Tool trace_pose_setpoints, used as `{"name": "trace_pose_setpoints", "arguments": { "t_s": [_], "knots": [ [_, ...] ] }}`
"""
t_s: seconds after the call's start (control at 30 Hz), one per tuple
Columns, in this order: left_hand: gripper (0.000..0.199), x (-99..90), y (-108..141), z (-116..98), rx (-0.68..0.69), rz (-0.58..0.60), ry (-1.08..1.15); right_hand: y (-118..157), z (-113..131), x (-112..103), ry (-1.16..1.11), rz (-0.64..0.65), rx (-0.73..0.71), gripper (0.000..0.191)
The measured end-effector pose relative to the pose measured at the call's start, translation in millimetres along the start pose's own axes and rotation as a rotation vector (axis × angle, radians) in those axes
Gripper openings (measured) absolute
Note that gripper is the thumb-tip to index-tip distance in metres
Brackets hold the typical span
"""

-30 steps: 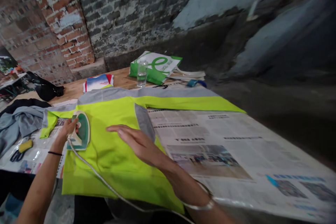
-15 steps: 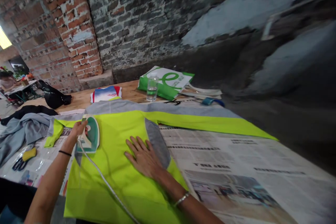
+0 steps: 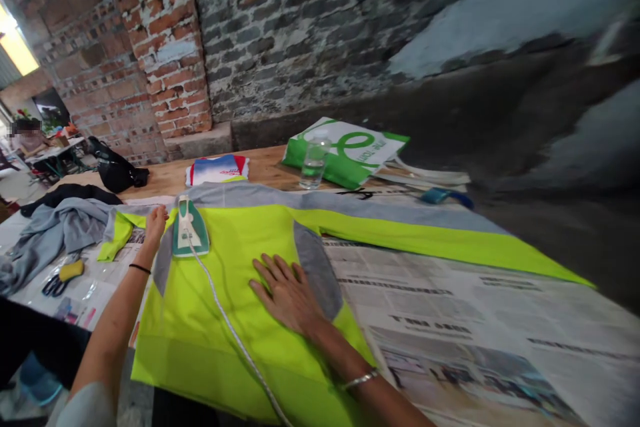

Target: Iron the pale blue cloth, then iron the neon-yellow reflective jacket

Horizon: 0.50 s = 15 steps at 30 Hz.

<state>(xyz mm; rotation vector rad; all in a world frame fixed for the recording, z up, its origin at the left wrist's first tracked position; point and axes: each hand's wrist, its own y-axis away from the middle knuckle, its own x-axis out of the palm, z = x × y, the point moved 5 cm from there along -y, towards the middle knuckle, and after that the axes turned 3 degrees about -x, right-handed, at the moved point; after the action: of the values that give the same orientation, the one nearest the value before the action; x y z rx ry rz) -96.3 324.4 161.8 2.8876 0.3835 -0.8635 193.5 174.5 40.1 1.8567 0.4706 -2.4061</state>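
Observation:
A neon-yellow and grey sweatshirt (image 3: 235, 280) lies spread out on newspaper. My right hand (image 3: 287, 290) rests flat on its front beside the grey side panel, fingers spread. A green-and-white iron (image 3: 191, 230) sits on the upper left of the garment, its pale cord trailing across the front toward me. Just left of the iron, apart from it, my left hand (image 3: 156, 223) has its fingers closed at the sweatshirt's shoulder and sleeve edge. It appears to pinch the cloth there; the fingertips are partly hidden.
Behind the sweatshirt stand a clear bottle (image 3: 314, 161) and a green-and-white bag (image 3: 350, 150). A folded white, red and blue cloth (image 3: 217, 170) lies nearby. To the left are yellow-and-black scissors (image 3: 64, 277), a grey garment (image 3: 65, 233) and a black bag (image 3: 117, 170). A brick wall borders the table.
My left hand has let go of the iron's handle and moved to the sweatshirt's edge left of it. The iron stays on the cloth. My right hand remains flat; the view has shifted.

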Motion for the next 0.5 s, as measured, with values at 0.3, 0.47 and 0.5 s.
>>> {"name": "trace_pose_setpoints", "arguments": {
  "t_s": [0.3,0.47,0.5],
  "knots": [
    [0.044,-10.3,74,96,0.200,0.061,-0.536,-2,-6,1,-0.032,0.066,0.019,0.054],
    [0.052,-4.1,65,108,0.271,0.044,-0.693,-55,29,-63,-0.191,0.158,0.124,0.053],
    [0.052,-3.5,64,110,0.280,0.039,-0.713,-72,46,-78,-0.240,0.110,0.074,0.052]
  ]
}}
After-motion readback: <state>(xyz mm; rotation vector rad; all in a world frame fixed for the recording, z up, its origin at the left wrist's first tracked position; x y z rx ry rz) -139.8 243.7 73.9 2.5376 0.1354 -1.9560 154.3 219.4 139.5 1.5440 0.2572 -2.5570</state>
